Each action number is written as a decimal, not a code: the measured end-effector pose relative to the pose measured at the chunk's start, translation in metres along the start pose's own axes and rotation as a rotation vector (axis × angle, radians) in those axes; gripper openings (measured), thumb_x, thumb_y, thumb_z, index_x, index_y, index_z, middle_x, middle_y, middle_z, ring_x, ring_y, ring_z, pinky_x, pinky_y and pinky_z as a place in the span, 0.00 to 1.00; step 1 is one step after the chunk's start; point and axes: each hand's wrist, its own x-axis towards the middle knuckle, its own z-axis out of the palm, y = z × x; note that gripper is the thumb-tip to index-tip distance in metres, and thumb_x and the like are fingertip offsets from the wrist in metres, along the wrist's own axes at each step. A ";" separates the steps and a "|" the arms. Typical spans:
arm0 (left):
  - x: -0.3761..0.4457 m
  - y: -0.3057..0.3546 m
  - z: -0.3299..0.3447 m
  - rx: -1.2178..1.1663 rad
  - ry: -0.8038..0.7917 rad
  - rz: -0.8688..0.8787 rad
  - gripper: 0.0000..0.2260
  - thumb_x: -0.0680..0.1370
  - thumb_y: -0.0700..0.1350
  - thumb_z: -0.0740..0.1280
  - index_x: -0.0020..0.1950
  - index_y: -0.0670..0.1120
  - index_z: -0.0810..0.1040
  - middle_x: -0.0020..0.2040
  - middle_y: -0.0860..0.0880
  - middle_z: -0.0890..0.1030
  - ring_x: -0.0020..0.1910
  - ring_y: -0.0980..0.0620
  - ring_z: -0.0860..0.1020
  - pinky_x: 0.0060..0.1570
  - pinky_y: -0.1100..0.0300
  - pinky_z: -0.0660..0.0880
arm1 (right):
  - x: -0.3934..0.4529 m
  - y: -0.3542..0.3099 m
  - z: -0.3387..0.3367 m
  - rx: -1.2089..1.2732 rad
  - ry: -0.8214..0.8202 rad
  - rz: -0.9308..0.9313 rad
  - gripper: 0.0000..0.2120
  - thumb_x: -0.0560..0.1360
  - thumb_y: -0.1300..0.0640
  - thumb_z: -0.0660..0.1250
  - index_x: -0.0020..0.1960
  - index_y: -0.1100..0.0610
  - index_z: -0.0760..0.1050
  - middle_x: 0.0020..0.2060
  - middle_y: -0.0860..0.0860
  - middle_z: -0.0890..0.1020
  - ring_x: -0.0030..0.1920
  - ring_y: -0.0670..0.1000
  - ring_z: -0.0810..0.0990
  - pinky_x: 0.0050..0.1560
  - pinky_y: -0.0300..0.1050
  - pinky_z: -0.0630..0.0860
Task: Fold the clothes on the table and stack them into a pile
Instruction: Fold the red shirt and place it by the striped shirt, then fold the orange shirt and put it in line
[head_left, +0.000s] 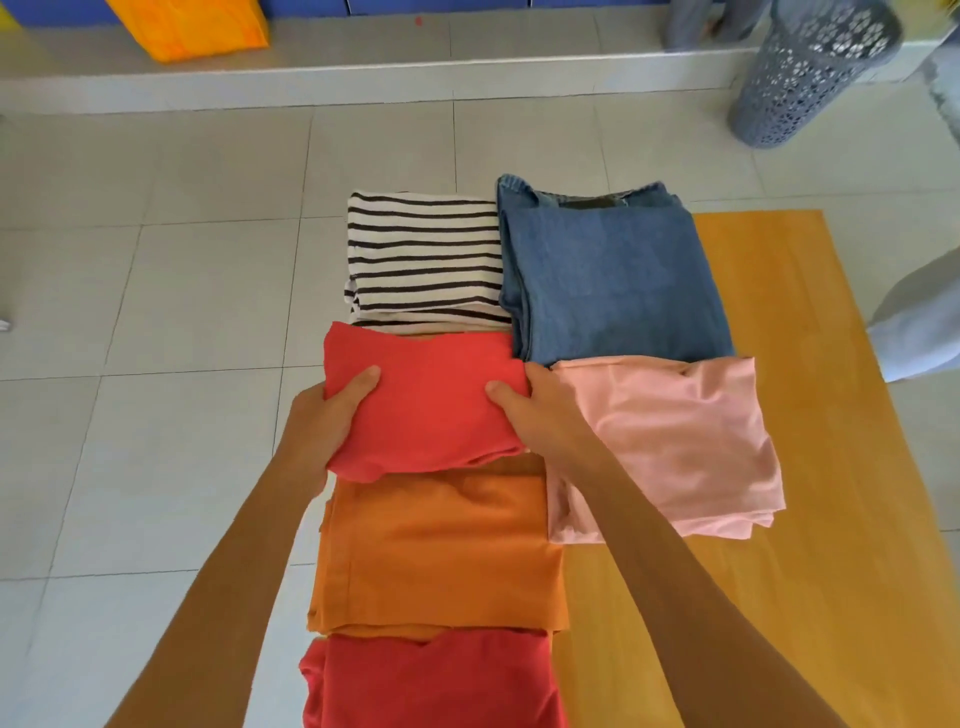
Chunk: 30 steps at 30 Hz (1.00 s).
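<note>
Red cloth first: nearest to us, a folded red garment (436, 686) is lying at the near end of the wooden table (810, 519), its near part running out of view and its left edge hanging past the table's left side. Just beyond it, an orange folded garment (436, 551) is overlapping its far edge and likewise overhanging on the left.

We are holding a second red folded piece (426, 400) above the orange one's far edge. Our left hand (322, 415) is closed on its left side, thumb on top and fingers beneath; our right hand (540, 410) is closed on its right side in the same way.

Just beside it to the right, a pink folded garment (670, 447) is resting on the table, touching the folded blue denim (613, 280) beyond. A striped black-and-white folded top (426, 260) is lying left of the denim, edges touching, at the table's far left.

The right half of the tabletop is showing bare wood, offering open room. We are reading no brand, label or writing anywhere.

Farther off, on the tiled floor (156, 260), a grey perforated basket (810, 73) is standing at far right, and an orange bag (192, 26) is sitting on a raised ledge at far left.
</note>
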 end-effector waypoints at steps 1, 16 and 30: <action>-0.003 0.006 -0.005 -0.016 0.005 0.034 0.28 0.75 0.62 0.70 0.69 0.49 0.74 0.60 0.47 0.82 0.55 0.44 0.81 0.57 0.44 0.79 | -0.002 -0.007 -0.003 -0.015 -0.029 -0.040 0.20 0.79 0.45 0.65 0.66 0.53 0.72 0.58 0.48 0.78 0.57 0.51 0.78 0.59 0.50 0.77; 0.139 0.109 0.020 0.103 0.045 0.255 0.23 0.80 0.53 0.66 0.72 0.43 0.71 0.64 0.46 0.78 0.61 0.44 0.78 0.57 0.50 0.76 | 0.146 -0.097 -0.024 -0.111 0.168 -0.222 0.15 0.82 0.53 0.62 0.63 0.61 0.71 0.53 0.55 0.78 0.50 0.55 0.78 0.47 0.47 0.73; 0.142 0.096 0.011 0.191 0.075 0.233 0.23 0.81 0.50 0.65 0.75 0.47 0.69 0.68 0.45 0.76 0.64 0.43 0.77 0.63 0.47 0.75 | 0.143 -0.087 -0.016 -0.513 0.428 -0.141 0.15 0.80 0.49 0.62 0.60 0.58 0.70 0.49 0.57 0.81 0.48 0.60 0.81 0.42 0.54 0.77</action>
